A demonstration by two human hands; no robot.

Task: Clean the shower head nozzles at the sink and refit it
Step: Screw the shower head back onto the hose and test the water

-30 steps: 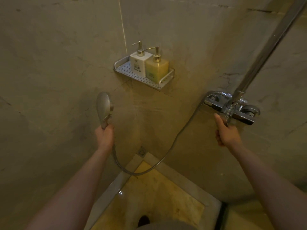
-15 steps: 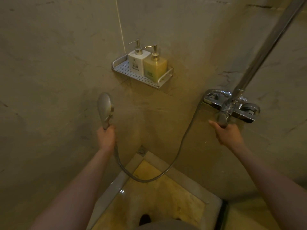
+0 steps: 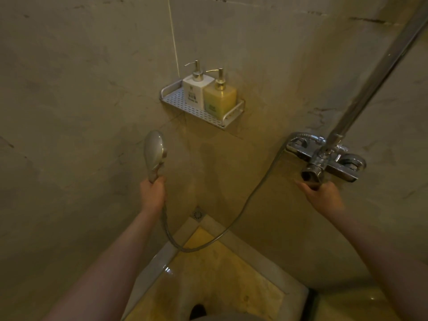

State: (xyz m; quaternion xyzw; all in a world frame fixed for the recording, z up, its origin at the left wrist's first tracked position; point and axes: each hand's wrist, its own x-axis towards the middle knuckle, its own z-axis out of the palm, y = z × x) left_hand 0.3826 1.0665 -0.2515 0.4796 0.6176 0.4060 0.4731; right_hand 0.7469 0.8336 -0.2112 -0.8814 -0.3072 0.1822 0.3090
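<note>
Gripping the handle of the shower head [image 3: 154,154] in my left hand [image 3: 152,193], I hold it upright in front of the wall, its smooth grey back toward me and its face turned right. Its hose [image 3: 231,225] sags down and climbs to the tap [image 3: 324,156]. Under the tap's lever, my right hand [image 3: 322,196] curls its fingers around the lever's lower end.

Two bare forearms, no sleeves, no jewellery.
</note>
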